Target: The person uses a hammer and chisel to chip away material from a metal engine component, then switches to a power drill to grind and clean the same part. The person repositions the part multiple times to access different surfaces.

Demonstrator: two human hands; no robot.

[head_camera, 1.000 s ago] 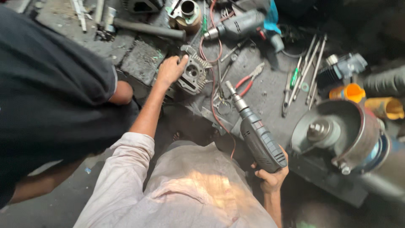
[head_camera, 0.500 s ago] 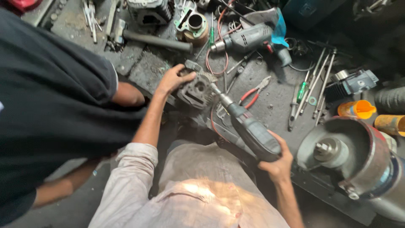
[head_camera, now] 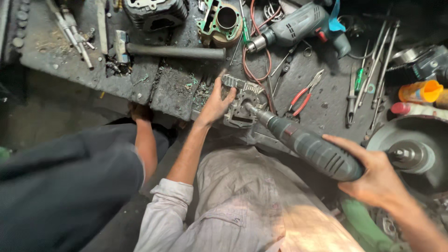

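The head view looks straight down: nearest is the person's pale, crumpled shirt [head_camera: 242,205], with a second person in dark clothing [head_camera: 70,186] crouched on the left, one forearm reaching toward the bench edge. The right hand [head_camera: 373,179] is closed around the rear of a dark grey ribbed electric die grinder [head_camera: 308,147], whose nose points up-left into a grey finned cast-metal engine cylinder [head_camera: 240,105]. The left hand [head_camera: 215,103] is clamped on the cylinder's left side, thumb over the fins, pinning it at the near edge of the grimy black metal workbench [head_camera: 177,91].

The cylinder looks heavy, rigid and probably oily; the fins offer the surest hold, and a flat palm pressing down seems wise against the tool's kick. The grinder seems best held by its ribbed body.

Beyond lie red-handled pliers [head_camera: 303,95], a black-handled hammer [head_camera: 172,50], a second greenish cylinder [head_camera: 221,21], a grey corded drill [head_camera: 298,25], and long screwdrivers and rods [head_camera: 373,70] at right. A round bench grinder wheel [head_camera: 410,151] sits beside the right hand.

Compared with half a second ago, the grinder lies flatter and the camera has drawn closer; both hands keep the same grips.
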